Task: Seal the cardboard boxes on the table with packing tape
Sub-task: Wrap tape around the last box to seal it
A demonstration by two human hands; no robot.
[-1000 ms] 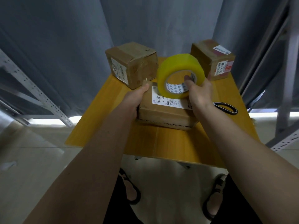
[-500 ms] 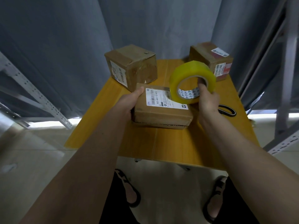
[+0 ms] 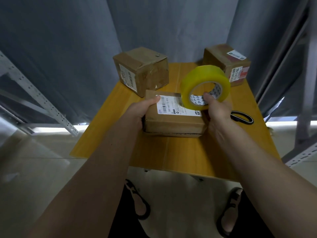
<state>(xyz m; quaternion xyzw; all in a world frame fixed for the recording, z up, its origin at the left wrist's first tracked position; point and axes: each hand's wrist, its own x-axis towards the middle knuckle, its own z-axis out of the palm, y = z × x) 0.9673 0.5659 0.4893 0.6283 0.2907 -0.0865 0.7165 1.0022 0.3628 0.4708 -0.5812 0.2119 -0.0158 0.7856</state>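
The flat box [image 3: 173,115] lay near the middle of the yellow bench [image 3: 188,152]. The left hand [image 3: 137,114] grasped its left end, thumb on the white label [image 3: 176,105]. The right hand [image 3: 218,112] gripped the roll of yellow tape [image 3: 205,86], thumb through its core, holding it upright over the flat box's right end. Behind the flat box to the left stood a cube box [image 3: 142,69]; behind it to the right, a labelled box [image 3: 228,62]. Three boxes in all, one roll. Black scissors [image 3: 241,115] lay right of the flat box. Grey curtains [image 3: 85,40] hung behind the bench, with pale metal racking [image 3: 34,93] to either side.
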